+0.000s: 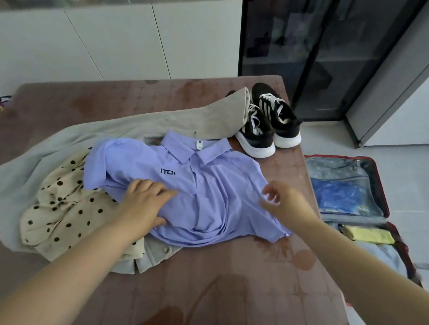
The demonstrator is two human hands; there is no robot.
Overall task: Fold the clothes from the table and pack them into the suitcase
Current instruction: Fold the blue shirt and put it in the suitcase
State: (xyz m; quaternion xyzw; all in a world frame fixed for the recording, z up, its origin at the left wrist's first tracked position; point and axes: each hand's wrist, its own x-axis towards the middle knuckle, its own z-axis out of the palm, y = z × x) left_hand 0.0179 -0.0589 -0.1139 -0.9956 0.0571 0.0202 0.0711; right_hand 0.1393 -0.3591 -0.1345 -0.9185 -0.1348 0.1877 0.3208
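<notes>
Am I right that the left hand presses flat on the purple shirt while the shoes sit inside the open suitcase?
Not quite. The left hand does press flat on the purple shirt, but the shoes stand on the table, at its far right corner, not inside the open suitcase, which lies on the floor beside the table. The head view shows it.
</notes>
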